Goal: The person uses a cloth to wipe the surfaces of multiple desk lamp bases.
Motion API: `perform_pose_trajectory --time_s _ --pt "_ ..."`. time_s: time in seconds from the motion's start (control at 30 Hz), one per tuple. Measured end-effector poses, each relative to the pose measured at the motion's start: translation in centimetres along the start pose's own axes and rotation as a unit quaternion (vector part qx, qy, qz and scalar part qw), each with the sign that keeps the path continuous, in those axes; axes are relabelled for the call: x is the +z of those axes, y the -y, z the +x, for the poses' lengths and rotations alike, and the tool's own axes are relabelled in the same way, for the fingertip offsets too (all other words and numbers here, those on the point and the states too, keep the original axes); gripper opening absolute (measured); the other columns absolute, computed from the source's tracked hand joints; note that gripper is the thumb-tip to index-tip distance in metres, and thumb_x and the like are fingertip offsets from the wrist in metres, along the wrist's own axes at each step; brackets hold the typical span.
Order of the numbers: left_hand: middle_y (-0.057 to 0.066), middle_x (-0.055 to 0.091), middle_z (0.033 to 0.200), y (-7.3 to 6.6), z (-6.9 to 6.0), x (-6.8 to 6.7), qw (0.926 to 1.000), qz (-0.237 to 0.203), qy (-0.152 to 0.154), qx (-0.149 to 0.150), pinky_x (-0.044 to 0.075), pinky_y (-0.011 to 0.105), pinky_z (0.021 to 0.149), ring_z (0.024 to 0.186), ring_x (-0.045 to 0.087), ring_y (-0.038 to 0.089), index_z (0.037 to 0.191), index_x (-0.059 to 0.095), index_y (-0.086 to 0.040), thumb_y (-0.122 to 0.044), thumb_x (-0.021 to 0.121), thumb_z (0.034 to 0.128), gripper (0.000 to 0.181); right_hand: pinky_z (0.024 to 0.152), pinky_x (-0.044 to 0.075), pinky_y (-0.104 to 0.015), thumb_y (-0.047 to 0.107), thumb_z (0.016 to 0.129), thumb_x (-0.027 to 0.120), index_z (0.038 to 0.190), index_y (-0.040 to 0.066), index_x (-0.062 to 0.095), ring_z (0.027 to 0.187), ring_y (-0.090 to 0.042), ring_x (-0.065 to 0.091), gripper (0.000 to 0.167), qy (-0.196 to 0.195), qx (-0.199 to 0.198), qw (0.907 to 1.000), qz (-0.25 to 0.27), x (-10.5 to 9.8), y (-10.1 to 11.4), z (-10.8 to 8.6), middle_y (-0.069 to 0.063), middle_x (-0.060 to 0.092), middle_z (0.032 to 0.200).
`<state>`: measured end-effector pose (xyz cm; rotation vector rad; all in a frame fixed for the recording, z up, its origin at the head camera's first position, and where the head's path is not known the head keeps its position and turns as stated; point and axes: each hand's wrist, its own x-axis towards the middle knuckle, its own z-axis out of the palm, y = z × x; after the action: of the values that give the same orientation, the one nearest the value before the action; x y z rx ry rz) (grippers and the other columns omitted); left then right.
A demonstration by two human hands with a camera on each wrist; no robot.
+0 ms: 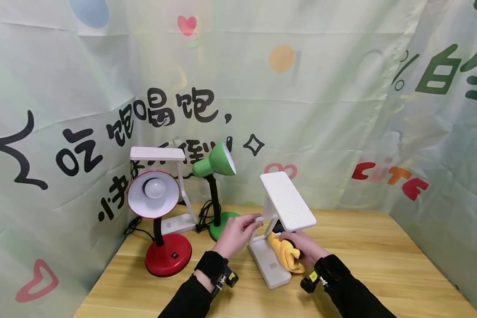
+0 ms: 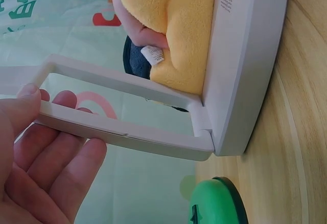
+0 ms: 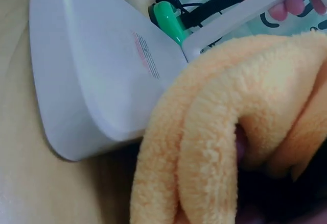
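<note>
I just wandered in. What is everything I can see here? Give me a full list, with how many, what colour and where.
Front white lamp: one, white, on the table between the hands
Yellow cloth: one, yellow, by that lamp's base
Red lamp: one, red with black neck, table's left side
Rear white lamp: one, white, behind the red lamp
Green lamp: one, green with black neck, beyond the left hand
Cords: black, tangled, count unclear, near the rear lamps
Table: one, wood-coloured, under everything
Printed backdrop: pale green, around the table
Wristbands: two, black, one per wrist
Sleeves: two, black, on the forearms
Left hand: one, bare, pinching the front white lamp's arm
Right hand: one, bare, holding the cloth
</note>
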<state>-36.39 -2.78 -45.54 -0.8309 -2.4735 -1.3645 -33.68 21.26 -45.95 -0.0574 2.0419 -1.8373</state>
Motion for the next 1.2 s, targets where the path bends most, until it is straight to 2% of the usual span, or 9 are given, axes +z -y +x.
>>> perform_pose_trajectory --time_s 0.23,0.47,0.6,0.7,0.8,0.87,0.93,1.07,1.2 --pt "-0.013 0.073 0.096 -0.1 0.0 0.3 1.0 -0.006 -0.001 -0.004 0.041 0.024 0.048 0.051 0.048 0.008 0.131 0.068 -0.033 -0.039 0.06 0.1018 0.031 0.061 0.052 -0.024 0.023 0.095 0.054 0.119 -0.009 0.047 0.072 -0.01 0.062 0.041 -0.002 0.005 0.9997 -0.022 0.1 0.2 -2.1 -0.004 0.063 0.088" --pt "-0.01 0.075 0.105 -0.1 -0.1 0.3 1.0 -0.008 0.0 0.0 0.041 0.024 0.047 0.052 0.049 0.008 0.13 0.068 -0.033 -0.039 0.06 0.1021 0.03 0.059 0.049 -0.024 0.022 0.092 0.056 0.104 -0.004 0.056 0.064 -0.009 0.06 0.029 0.018 0.025 0.9975 -0.064 -0.4 -0.1 -5.2 -0.001 0.064 0.079" --pt "-0.011 0.075 0.11 0.0 0.0 0.2 0.9999 -0.01 0.0 -0.001 0.042 0.024 0.048 0.055 0.053 0.007 0.13 0.068 -0.034 -0.039 0.06 0.102 0.03 0.063 0.051 -0.026 0.024 0.093 0.057 0.107 -0.004 0.054 0.069 -0.011 0.061 0.032 0.017 0.04 0.9943 -0.097 -0.7 -0.3 -7.1 -0.003 0.064 0.084" --pt "-0.011 0.075 0.112 0.1 0.0 0.1 0.9999 -0.012 0.0 -0.001 0.044 0.024 0.051 0.06 0.058 0.007 0.13 0.068 -0.033 -0.04 0.06 0.1018 0.03 0.061 0.051 -0.025 0.025 0.094 0.059 0.106 -0.006 0.056 0.066 -0.011 0.062 0.033 0.028 0.025 0.9907 -0.13 -1.4 -1.0 -7.9 -0.004 0.064 0.082" --pt "-0.01 0.075 0.113 0.1 0.0 0.1 0.9999 -0.012 0.002 0.001 0.045 0.023 0.053 0.066 0.063 0.007 0.13 0.068 -0.033 -0.04 0.06 0.1019 0.03 0.058 0.049 -0.023 0.021 0.096 0.06 0.104 -0.005 0.061 0.063 -0.009 0.06 0.026 0.065 -0.031 0.9807 -0.182 -1.5 -0.8 -9.0 -0.002 0.063 0.078" --pt "-0.009 0.075 0.114 0.1 0.0 0.0 0.9999 -0.014 0.003 0.003 0.046 0.023 0.054 0.068 0.065 0.009 0.13 0.068 -0.032 -0.039 0.06 0.1021 0.03 0.058 0.047 -0.022 0.016 0.094 0.064 0.104 -0.002 0.062 0.064 -0.006 0.056 0.02 0.083 -0.08 0.963 -0.244 -1.2 -0.4 -9.9 0.0 0.061 0.081" --pt "-0.008 0.076 0.114 0.0 -0.1 -0.1 0.9999 -0.014 0.004 0.003 0.046 0.023 0.055 0.068 0.065 0.009 0.131 0.068 -0.031 -0.039 0.059 0.1024 0.031 0.06 0.046 -0.022 0.011 0.091 0.067 0.106 0.004 0.064 0.069 -0.002 0.055 0.017 0.098 -0.128 0.9327 -0.322 -0.8 -0.2 -10.4 0.001 0.061 0.086" --pt "-0.007 0.076 0.115 -0.3 -0.3 -0.2 0.9999 -0.014 0.002 0.0 0.046 0.023 0.055 0.068 0.065 0.011 0.132 0.067 -0.03 -0.037 0.06 0.1025 0.031 0.066 0.047 -0.022 0.014 0.088 0.076 0.104 0.015 0.07 0.08 0.004 0.054 0.017 0.1 -0.215 0.849 -0.472 0.5 -0.7 -10.2 0.007 0.063 0.096" --pt "-0.006 0.076 0.117 -0.4 -0.4 -0.1 0.9999 -0.012 0.003 0.001 0.048 0.022 0.059 0.077 0.071 0.015 0.132 0.067 -0.029 -0.036 0.06 0.1025 0.031 0.069 0.049 -0.02 0.019 0.084 0.082 0.099 0.021 0.073 0.082 0.007 0.054 0.018 0.076 -0.283 0.7759 -0.559 1.9 -2.0 -9.3 0.016 0.061 0.095"
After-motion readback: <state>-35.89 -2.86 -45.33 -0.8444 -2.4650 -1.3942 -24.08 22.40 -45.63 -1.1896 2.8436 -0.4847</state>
